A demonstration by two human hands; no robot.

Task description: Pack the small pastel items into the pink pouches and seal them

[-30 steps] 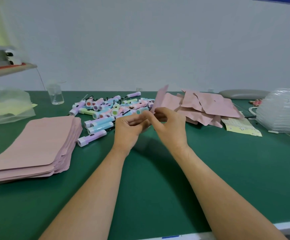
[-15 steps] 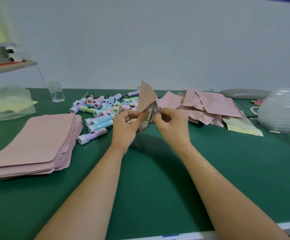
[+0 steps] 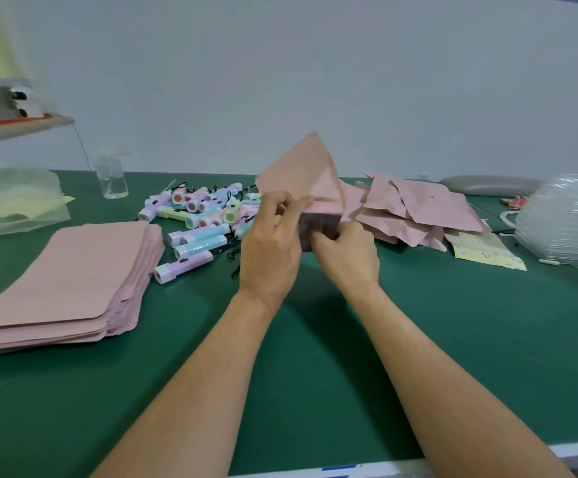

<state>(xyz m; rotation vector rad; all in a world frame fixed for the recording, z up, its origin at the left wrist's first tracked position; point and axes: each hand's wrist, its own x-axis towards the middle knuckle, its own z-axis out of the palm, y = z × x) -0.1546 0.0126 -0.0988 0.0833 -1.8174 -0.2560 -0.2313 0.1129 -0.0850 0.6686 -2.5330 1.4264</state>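
- Centrally, just above the middle of the frame, a pink pouch [image 3: 301, 174] was held up off the green table [image 3: 315, 357], one corner pointing upward.
- At its lower edge the mouth was parted, showing a dull silvery lining; whether anything sat inside could not be told.
- From the left side, the left hand [image 3: 270, 243] pinched one lip of the mouth between thumb and fingers.
- Opposite it, the right hand [image 3: 346, 250] was curled onto the other lip, so both hands were clamped on the pouch.
- Judging by its bend, the pouch looked light, thin and floppy, probably slick, so it is best taken near the mouth, one lip in each hand.
- Behind the left hand lay the jumbled pastel items [image 3: 204, 215], small, hard tubes with cords that might snag.
- At lower left sat a neat stack of flat pouches [image 3: 73, 270].
- At right of centre lay a loose heap of crumpled pouches [image 3: 418, 208].
- Farther back at upper left stood a clear cup [image 3: 111, 177].
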